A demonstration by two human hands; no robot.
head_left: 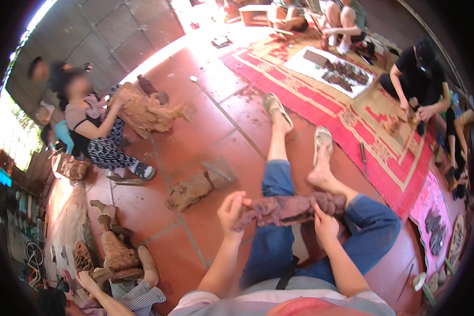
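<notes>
Low in the frame's centre, a long, dark reddish-brown carved wooden figure (287,209) is lying across the person's lap; the left hand (233,210) is gripping its left end, the right hand (325,224) clasping its right part.

Left hand (231,209) fingers curled in grip; right hand (325,225) likewise; forearms converging.
</notes>
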